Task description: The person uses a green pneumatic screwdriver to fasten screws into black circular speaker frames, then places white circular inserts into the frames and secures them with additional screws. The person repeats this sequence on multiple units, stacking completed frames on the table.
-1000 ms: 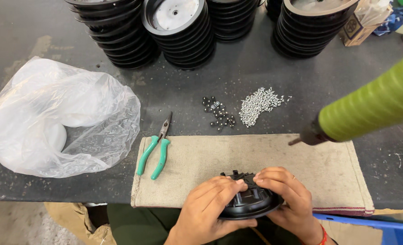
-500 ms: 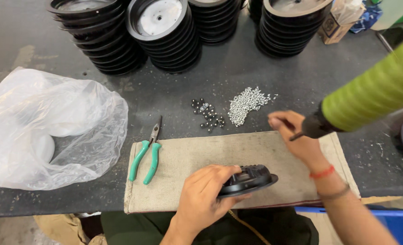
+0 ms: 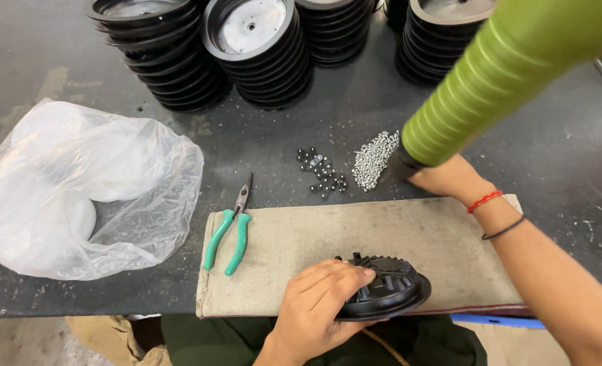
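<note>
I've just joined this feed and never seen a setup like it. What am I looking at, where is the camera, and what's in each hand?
No machine here: a person works with bare hands, and the one camera sits on their head, looking down at a dark workbench. The left hand holds a round black ribbed part on a beige cloth mat. The right hand reaches to a pile of small silver screws, partly hidden behind a green ribbed hose. Also there: green-handled pliers, dark small fasteners, a clear plastic bag and stacks of black discs.
</note>
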`<action>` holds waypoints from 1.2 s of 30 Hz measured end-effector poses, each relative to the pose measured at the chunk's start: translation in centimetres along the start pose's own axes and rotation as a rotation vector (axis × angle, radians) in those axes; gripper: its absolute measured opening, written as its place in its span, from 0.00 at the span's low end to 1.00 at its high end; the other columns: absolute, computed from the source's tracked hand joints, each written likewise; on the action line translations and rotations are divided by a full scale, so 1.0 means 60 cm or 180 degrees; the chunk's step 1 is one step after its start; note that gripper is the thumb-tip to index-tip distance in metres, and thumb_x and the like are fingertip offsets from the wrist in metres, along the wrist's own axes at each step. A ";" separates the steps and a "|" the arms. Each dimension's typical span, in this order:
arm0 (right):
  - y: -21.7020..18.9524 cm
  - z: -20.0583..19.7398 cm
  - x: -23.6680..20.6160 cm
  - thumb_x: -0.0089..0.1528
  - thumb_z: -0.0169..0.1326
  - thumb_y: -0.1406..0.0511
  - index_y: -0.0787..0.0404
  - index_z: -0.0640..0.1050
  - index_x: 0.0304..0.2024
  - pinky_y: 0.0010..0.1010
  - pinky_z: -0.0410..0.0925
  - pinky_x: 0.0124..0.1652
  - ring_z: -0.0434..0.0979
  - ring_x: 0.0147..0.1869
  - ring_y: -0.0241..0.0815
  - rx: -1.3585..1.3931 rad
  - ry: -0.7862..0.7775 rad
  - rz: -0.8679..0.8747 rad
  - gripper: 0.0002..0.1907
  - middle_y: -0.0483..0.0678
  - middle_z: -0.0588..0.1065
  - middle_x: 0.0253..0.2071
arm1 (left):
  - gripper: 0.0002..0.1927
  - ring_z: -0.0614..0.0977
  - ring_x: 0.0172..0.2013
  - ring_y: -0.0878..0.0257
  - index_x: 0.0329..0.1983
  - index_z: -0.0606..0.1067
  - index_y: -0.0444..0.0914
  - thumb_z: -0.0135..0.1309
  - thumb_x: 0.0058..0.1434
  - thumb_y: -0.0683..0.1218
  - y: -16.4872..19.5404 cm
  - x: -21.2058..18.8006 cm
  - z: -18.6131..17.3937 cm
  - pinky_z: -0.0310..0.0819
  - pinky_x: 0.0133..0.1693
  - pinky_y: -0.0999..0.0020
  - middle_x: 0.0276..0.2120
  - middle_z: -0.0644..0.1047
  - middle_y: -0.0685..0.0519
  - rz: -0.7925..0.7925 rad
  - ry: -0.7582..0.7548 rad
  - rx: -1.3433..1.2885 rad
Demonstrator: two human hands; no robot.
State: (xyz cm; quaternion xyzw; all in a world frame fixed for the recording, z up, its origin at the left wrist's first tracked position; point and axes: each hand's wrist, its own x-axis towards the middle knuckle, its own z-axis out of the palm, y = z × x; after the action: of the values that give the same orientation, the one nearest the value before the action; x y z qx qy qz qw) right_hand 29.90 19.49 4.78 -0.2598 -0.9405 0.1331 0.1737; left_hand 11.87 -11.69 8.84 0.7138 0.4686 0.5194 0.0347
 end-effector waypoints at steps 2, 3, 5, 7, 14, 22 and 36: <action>-0.008 -0.004 0.002 0.55 0.62 0.61 0.61 0.81 0.43 0.41 0.71 0.41 0.79 0.40 0.51 0.0266 -0.0048 0.0138 0.15 0.51 0.80 0.38 | 0.29 0.85 0.46 0.53 0.54 0.75 0.35 0.72 0.52 0.50 -0.001 -0.001 -0.001 0.81 0.55 0.57 0.44 0.81 0.50 0.0062 -0.0040 -0.0004; -0.012 -0.006 0.003 0.56 0.62 0.61 0.60 0.82 0.41 0.40 0.72 0.41 0.80 0.39 0.50 0.0189 -0.0185 0.0326 0.13 0.51 0.80 0.36 | 0.29 0.85 0.46 0.54 0.54 0.75 0.35 0.72 0.52 0.50 -0.001 -0.001 -0.002 0.81 0.55 0.58 0.44 0.81 0.50 0.0044 -0.0040 -0.0004; -0.020 -0.009 0.004 0.58 0.63 0.60 0.58 0.84 0.37 0.38 0.73 0.41 0.81 0.37 0.49 0.0030 -0.0468 0.0689 0.10 0.50 0.81 0.33 | 0.29 0.85 0.47 0.55 0.54 0.75 0.35 0.72 0.53 0.50 0.000 -0.001 -0.004 0.81 0.55 0.58 0.45 0.81 0.51 0.0000 -0.0030 0.0001; -0.023 -0.013 0.004 0.58 0.63 0.62 0.61 0.83 0.34 0.37 0.72 0.40 0.80 0.36 0.48 0.0131 -0.0391 0.0492 0.09 0.49 0.80 0.33 | 0.29 0.85 0.46 0.55 0.54 0.75 0.35 0.72 0.53 0.51 0.001 -0.002 -0.005 0.81 0.55 0.58 0.45 0.81 0.51 -0.0048 -0.0025 -0.0030; -0.014 -0.010 -0.009 0.57 0.62 0.63 0.62 0.84 0.36 0.37 0.72 0.40 0.79 0.38 0.49 0.0180 -0.0098 -0.0060 0.08 0.48 0.79 0.35 | 0.29 0.86 0.46 0.56 0.54 0.75 0.36 0.72 0.54 0.52 0.001 0.002 -0.006 0.81 0.55 0.59 0.45 0.82 0.52 -0.0093 -0.0004 -0.0075; -0.030 0.021 -0.076 0.56 0.63 0.63 0.57 0.85 0.38 0.40 0.72 0.44 0.79 0.41 0.51 -0.0449 0.0273 -0.0186 0.08 0.50 0.79 0.35 | 0.30 0.84 0.45 0.53 0.54 0.75 0.35 0.73 0.50 0.49 0.000 0.005 -0.011 0.80 0.52 0.58 0.44 0.81 0.51 -0.0033 0.0048 -0.0043; 0.008 0.005 -0.066 0.58 0.61 0.65 0.56 0.84 0.40 0.31 0.74 0.39 0.81 0.39 0.42 0.0158 -0.0312 0.0252 0.08 0.43 0.79 0.40 | 0.29 0.84 0.44 0.52 0.53 0.75 0.34 0.72 0.50 0.46 0.004 0.009 -0.014 0.81 0.50 0.59 0.42 0.80 0.49 0.0062 0.0042 -0.0265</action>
State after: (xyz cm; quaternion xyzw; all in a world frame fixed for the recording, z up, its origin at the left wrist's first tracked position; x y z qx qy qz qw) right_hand 33.16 17.72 3.35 -0.2857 -0.9333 0.1757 0.1284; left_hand 11.42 -11.82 9.72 0.7128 0.4399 0.5434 0.0563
